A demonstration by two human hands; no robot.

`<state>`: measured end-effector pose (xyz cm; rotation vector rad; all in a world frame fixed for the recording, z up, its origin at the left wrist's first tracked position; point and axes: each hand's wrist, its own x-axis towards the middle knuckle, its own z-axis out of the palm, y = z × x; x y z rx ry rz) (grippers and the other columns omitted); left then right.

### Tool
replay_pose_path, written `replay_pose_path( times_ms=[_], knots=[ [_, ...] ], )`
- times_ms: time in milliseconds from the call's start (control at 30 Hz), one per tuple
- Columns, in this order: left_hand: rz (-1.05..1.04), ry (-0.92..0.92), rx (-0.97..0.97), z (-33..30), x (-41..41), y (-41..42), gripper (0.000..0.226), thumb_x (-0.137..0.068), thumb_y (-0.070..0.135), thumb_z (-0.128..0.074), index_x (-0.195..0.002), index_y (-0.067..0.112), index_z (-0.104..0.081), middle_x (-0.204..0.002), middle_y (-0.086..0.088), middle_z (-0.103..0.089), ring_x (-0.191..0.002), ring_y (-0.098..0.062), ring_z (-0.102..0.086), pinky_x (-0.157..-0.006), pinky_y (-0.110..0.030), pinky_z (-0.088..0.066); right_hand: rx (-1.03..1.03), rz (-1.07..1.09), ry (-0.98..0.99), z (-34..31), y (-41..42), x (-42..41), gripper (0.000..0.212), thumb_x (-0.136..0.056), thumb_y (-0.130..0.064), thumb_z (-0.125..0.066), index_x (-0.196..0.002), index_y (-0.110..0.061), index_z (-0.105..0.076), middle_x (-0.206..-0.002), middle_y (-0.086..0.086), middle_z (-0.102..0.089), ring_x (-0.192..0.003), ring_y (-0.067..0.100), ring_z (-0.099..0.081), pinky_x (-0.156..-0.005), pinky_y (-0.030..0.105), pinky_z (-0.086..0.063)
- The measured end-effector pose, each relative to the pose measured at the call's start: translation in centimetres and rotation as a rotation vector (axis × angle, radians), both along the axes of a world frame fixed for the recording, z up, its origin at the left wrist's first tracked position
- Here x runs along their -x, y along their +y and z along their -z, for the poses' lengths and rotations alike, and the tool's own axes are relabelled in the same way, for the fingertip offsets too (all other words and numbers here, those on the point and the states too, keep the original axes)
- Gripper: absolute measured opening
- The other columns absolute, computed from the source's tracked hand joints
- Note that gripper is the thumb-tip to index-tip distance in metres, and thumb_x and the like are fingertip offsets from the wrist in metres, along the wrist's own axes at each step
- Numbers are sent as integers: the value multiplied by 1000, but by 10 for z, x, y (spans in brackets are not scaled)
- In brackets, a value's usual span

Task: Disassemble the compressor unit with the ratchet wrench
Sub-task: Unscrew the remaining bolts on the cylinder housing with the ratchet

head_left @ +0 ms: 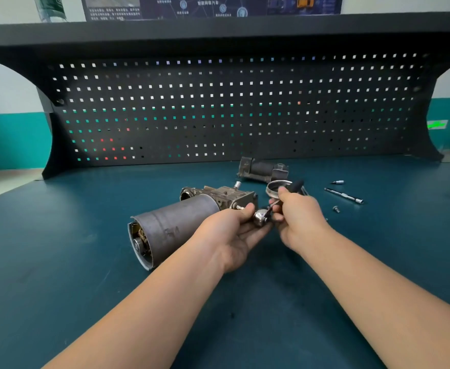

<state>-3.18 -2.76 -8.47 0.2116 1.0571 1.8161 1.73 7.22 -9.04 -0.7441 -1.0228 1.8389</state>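
Your left hand [241,227] cups the ratchet wrench [261,217] head against the compressor unit [181,222], whose long axis runs left and toward you, while your right hand [297,209] grips its handle

Dark teal bench top [58,262]; black pegboard [218,107] with square perforations; grey compressor unit [176,225]; chrome ratchet wrench [261,217].

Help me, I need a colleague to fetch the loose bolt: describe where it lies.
On the teal bench, look right of the right hand. The bolt lies just nearer than the long chrome extension bar; it is short and stubby, unlike that slim rod.
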Motion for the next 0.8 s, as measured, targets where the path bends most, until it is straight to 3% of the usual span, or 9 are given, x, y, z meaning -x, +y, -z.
replay_pose_path(
  times_ms=[67, 133, 233, 333, 500, 567, 633, 733, 800],
  knots=[
    [-4, -1, 2, 0, 0, 0, 16, -92, 7, -55, -97, -8, -59, -87, -21, -66, -81, -28, -65, -64, -35, -56, -293, 51, -31, -3, -3, -2, 13, -98, -17, -50, -85, -13, -50, -68, 6, -58, -33, 1, -45, -35, 17, -34],
    [-5, 15, -20, -1, -1, 0, 17, -91, 10, -57, -86, -6, -63, -76, -17, -69, -70, -23, -68, -57, -31, -58, -758, 118, -79, -9, -9, -7, 6, -94, -22, -55, -90, -22, -52, -73, 0, -64, -50, 4, -57, -51, 25, -45],
    [2, 25, -15, -1, -1, -1, 17, -92, 6, -54, -81, -2, -63, -67, -12, -67, -57, -18, -67, -46, -26, -56, -1274, 47, -121, -10, -20, -12, 13, -90, -28, -57, -99, -30, -49, -79, -1, -65, -66, 18, -63, -64, 37, -53],
    [-11, 4, -15, -1, 0, -1, 14, -93, 4, -51, -88, -4, -61, -66, -14, -67, -56, -21, -67, -45, -28, -56, -1199, 125, -120, -9, -21, -10, 9, -91, -26, -57, -95, -28, -50, -74, -4, -65, -63, 11, -62, -64, 31, -52],
    [-11, 7, -18, 0, -2, 2, 18, -93, 5, -53, -105, -9, -56, -86, -22, -65, -75, -29, -65, -63, -36, -57, -202, 59, -50, -2, -1, -2, 16, -98, -16, -49, -83, -11, -50, -64, 5, -55, -32, 1, -46, -33, 17, -33],
    [-4, -2, -18, 0, -2, 2, 18, -93, 5, -53, -104, -9, -56, -85, -22, -65, -74, -28, -64, -63, -34, -57, -36, 9, 28, -2, -1, -2, 14, -99, -13, -48, -87, -6, -51, -64, 7, -53, -30, 0, -44, -31, 15, -30],
    [-8, -2, -20, 0, -1, 2, 17, -92, 5, -54, -102, -8, -58, -84, -20, -67, -74, -27, -65, -64, -33, -58, -321, 49, -37, -6, -4, -4, 11, -97, -17, -50, -88, -11, -52, -65, 3, -57, -35, 0, -48, -37, 19, -36],
    [-4, 29, -40, 0, -1, 1, 13, -91, 5, -56, -85, -3, -63, -68, -13, -69, -59, -20, -68, -53, -27, -58, -1032, 104, -133, -15, -17, -11, 7, -90, -25, -59, -89, -25, -52, -71, -5, -65, -57, 6, -61, -57, 27, -48],
    [5, 46, -32, -1, 1, 0, 17, -91, 3, -53, -79, -1, -64, -61, -10, -67, -50, -15, -66, -47, -24, -56, -1303, 58, -138, -12, -24, -12, 11, -88, -28, -60, -95, -31, -52, -76, -5, -65, -63, 10, -61, -62, 27, -50]
  ],
)
